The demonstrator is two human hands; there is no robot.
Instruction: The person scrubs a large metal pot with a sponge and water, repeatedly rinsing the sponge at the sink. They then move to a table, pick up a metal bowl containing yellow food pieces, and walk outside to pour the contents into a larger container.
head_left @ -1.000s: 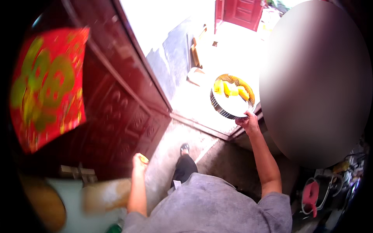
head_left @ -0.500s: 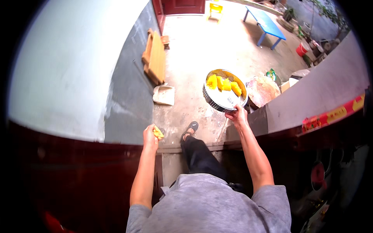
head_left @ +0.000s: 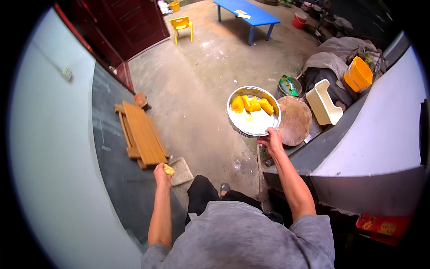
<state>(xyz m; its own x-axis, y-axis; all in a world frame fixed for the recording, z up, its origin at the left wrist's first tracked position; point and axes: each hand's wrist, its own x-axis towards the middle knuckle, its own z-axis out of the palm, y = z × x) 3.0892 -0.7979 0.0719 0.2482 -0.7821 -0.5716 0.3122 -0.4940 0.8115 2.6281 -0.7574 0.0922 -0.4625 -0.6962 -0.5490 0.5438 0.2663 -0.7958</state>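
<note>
Carrying a bowl of yellow fruit pieces across a concrete yard, one piece in the other hand.

Right hand (head_left: 272, 140) grips the near rim of the metal bowl (head_left: 253, 111), held out at mid-frame; its grip is clenched on the rim. Four or so yellow pieces (head_left: 251, 104) sit at the bowl's far side, the rest of the bowl bare, so by my reckoning it is only part filled. Left hand (head_left: 161, 172), lower left of centre, is closed round a small yellow piece (head_left: 169, 169), not yet in the bowl. Wooden bench (head_left: 139, 133) lies to the left against the wall; round wooden board (head_left: 294, 120) just right of the bowl.
</note>
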